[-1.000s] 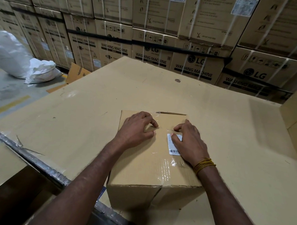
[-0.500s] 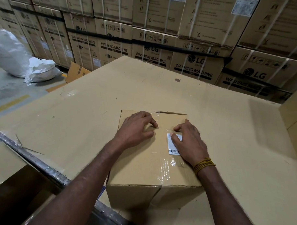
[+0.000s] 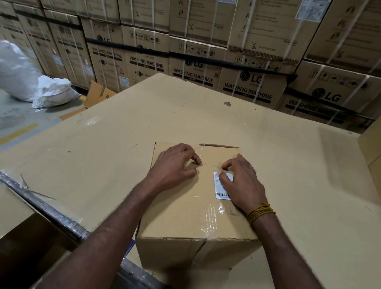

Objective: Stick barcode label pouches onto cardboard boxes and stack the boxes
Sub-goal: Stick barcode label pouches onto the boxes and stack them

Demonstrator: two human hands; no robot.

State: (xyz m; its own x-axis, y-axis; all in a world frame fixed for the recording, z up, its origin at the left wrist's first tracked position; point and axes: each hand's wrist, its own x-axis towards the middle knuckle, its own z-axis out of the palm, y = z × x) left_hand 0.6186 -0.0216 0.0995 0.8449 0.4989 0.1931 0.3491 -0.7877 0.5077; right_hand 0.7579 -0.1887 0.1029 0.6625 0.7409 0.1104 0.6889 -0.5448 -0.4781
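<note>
A small cardboard box (image 3: pixel 195 213) sits at the near edge of the desk (image 3: pixel 98 158), a large cardboard-covered surface. Both hands lie palm-down on its taped top. The left hand (image 3: pixel 173 167) has fingers curled, tips pressing the clear tape, grasping nothing. The right hand (image 3: pixel 242 185), yellow thread band (image 3: pixel 261 212) at the wrist, presses curled fingers (image 3: pixel 224 180) onto the barcode label pouch (image 3: pixel 221 186) right of the centre seam. Neither hand has shifted over the last second. Behind stand stacked washing machine cartons (image 3: pixel 247 90).
</note>
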